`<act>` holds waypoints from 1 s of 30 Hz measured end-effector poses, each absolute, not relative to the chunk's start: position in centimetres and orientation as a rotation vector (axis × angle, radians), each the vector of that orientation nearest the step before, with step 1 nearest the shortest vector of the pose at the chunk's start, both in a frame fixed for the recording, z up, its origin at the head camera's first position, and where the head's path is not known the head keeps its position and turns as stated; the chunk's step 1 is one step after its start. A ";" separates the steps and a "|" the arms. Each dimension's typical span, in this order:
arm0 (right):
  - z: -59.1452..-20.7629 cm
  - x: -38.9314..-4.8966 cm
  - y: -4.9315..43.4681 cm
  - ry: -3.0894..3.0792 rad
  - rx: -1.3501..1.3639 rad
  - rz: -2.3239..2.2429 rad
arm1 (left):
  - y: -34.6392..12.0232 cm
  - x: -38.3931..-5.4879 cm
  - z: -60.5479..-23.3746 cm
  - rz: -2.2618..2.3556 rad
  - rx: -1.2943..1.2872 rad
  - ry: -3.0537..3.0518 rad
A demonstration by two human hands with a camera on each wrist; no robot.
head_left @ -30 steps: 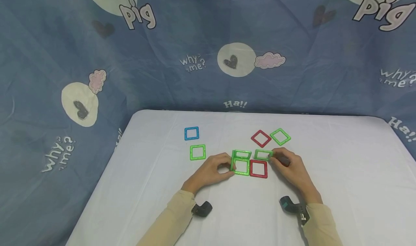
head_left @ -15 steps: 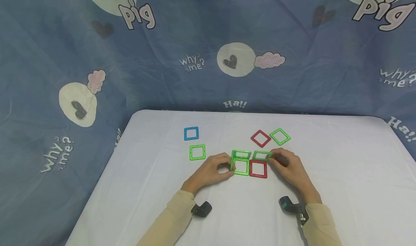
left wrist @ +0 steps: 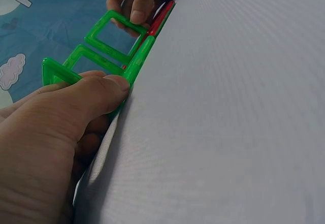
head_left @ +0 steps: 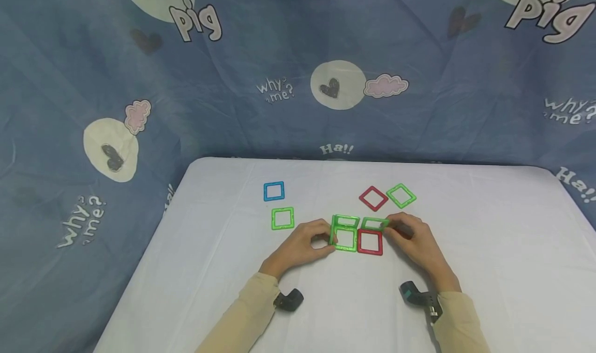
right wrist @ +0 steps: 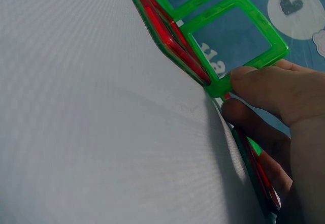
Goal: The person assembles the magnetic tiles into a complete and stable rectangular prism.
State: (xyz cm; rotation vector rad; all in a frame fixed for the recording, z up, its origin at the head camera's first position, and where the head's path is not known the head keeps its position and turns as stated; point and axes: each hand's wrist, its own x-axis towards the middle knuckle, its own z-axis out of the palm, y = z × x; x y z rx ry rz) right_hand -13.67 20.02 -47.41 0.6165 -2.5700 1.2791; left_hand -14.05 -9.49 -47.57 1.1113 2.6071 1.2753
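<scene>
Several square magnetic tiles form a small structure on the white table. A green tile (head_left: 346, 249) and a red tile (head_left: 381, 243) lie flat, edge to edge. One green tile (head_left: 347, 217) stands at the back of the flat green one, another (head_left: 332, 231) along its left side. My left hand (head_left: 302, 245) grips this left corner, thumb on the front edge (left wrist: 119, 83). With thumb and fingers, my right hand (head_left: 416, 239) pinches the right side of a green tile (right wrist: 200, 56), which stands at the flat red tile's back edge, slightly tilted.
Behind the structure lie a loose red tile (head_left: 368, 204) and a green tile (head_left: 408, 191), both turned diagonally. A blue tile (head_left: 266, 192) and a green tile (head_left: 283, 227) lie at the left. A patterned blue cloth (head_left: 298, 125) hangs behind the table.
The green tile in my right hand has shifted slightly left and down, closer to the standing green tile beside it. My left hand has stayed in place.
</scene>
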 end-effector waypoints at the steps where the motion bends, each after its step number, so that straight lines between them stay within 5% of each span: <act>1: -47.4 -13.7 20.0 -2.571 0.615 1.278 | -9.5 -14.0 -47.5 1.277 1.109 2.606; 30: -47.3 -13.6 20.0 -2.587 0.591 1.308 | -9.4 -14.0 -47.5 1.310 1.131 2.602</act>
